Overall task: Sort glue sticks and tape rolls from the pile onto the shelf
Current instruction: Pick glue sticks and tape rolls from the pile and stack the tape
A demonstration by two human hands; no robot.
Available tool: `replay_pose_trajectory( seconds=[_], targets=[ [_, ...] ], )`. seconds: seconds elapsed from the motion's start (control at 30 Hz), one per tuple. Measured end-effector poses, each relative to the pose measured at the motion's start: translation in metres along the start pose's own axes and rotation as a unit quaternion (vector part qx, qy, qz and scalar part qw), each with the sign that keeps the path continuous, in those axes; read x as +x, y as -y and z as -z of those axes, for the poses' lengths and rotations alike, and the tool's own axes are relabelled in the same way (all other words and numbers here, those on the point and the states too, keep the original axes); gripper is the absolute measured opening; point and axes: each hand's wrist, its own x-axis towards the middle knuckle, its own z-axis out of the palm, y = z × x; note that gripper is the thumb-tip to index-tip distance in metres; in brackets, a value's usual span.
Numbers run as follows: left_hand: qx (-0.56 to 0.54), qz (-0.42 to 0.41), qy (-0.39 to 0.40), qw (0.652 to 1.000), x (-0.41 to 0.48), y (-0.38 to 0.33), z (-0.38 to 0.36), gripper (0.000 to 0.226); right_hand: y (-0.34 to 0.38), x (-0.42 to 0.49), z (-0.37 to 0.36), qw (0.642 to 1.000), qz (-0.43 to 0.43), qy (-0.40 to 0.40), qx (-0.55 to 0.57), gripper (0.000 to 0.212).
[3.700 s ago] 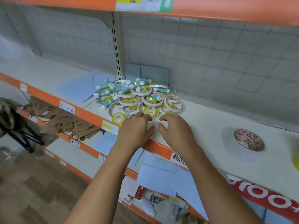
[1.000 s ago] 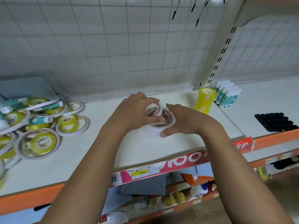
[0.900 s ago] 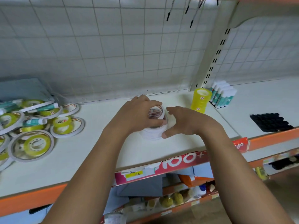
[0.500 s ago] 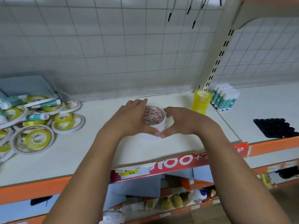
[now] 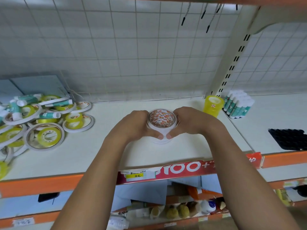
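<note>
Cupping stacked white tape rolls [image 5: 162, 121] between left hand [image 5: 134, 124] and right hand [image 5: 191, 122], fingers curled round; lower rolls mostly hidden.

White tape rolls [image 5: 162, 123] stacked upright mid-shelf [image 5: 93, 151], mixed pile [image 5: 41, 120] at left

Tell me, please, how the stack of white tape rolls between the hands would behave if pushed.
The stack of white tape rolls seems loosely piled, so it would probably shear or topple rather than slide whole; the left hand and right hand brace both sides. Each roll looks stiff and, on edge, would likely roll along the shelf.
</note>
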Motion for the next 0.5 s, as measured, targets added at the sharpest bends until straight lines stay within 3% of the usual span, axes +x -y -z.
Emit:
replay_pose_trajectory(
  seconds=[0.17, 0.5],
  targets=[
    [-0.023, -0.014, -0.026, 0.999, -0.004, 0.005, -0.006, 0.062, -0.002, -0.002, -0.009, 0.999, 0.004, -0.041, -0.002, 0.047],
    [-0.054, 0.039, -0.020, 0.998, -0.007, 0.011, -0.016, 0.062, -0.008, -0.004, -0.028, 0.995, -0.014, -0.054, 0.079, 0.051]
  ],
)
